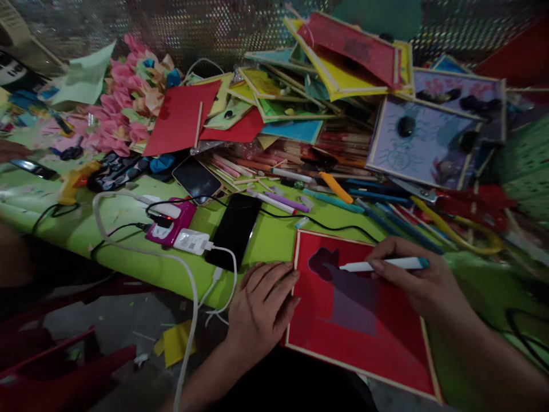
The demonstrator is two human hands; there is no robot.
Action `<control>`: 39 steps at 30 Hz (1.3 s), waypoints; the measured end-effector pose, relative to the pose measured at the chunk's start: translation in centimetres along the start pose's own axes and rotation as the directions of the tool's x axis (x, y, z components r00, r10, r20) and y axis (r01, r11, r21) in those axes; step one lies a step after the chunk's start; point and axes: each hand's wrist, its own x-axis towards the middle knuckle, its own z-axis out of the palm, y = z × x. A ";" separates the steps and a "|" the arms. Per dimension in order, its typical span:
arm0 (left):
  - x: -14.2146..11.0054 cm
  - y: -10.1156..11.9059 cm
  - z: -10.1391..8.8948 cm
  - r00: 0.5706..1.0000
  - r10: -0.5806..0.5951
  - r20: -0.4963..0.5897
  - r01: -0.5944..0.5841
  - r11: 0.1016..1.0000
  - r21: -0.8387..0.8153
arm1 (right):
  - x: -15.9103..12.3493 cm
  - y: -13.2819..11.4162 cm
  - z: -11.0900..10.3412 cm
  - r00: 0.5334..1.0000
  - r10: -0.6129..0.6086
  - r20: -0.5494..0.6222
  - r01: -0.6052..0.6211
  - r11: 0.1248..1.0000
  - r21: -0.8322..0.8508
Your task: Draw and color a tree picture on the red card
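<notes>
My right hand point(412, 274) is closed around a white marker point(394, 264) with a teal end. The marker's tip is over a dark purple cut-out shape point(349, 297) on a red sheet point(394, 355) edged with thin wooden sticks; whether it touches cannot be made out. At the sheet's left edge, my left hand point(263, 303) lies flat with its fingers stretched out, fingertips at the stick border. Just beyond that hand is a black phone point(235, 232).
A magenta power strip point(184, 214) with chargers and cables sits left of the phone. Stick-framed coloured cards point(343, 57), markers, scissors point(414, 189) and pink paper flowers point(124, 103) crowd the green table's back. Another person's hand point(12, 151) is at far left, near an orange glue gun point(77, 182).
</notes>
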 end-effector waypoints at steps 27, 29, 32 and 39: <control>-0.1 -0.1 0.2 1.000 0.002 -0.006 -0.002 1.000 0.006 | 0.5 1.2 0.1 0.990 -0.037 -0.133 0.040 0.999 0.020; -0.2 -0.2 0.2 1.000 0.000 -0.003 0.000 1.000 0.000 | 0.5 1.1 0.1 0.989 -0.048 -0.143 0.049 0.999 0.002; -0.2 -0.2 0.2 1.000 0.002 -0.002 -0.002 1.000 -0.005 | 0.6 1.2 0.1 0.987 -0.057 -0.151 0.056 0.998 -0.007; -0.2 -0.2 0.2 1.000 0.000 -0.001 0.000 1.000 0.003 | 0.6 1.5 0.1 0.987 -0.039 -0.155 0.040 0.999 0.003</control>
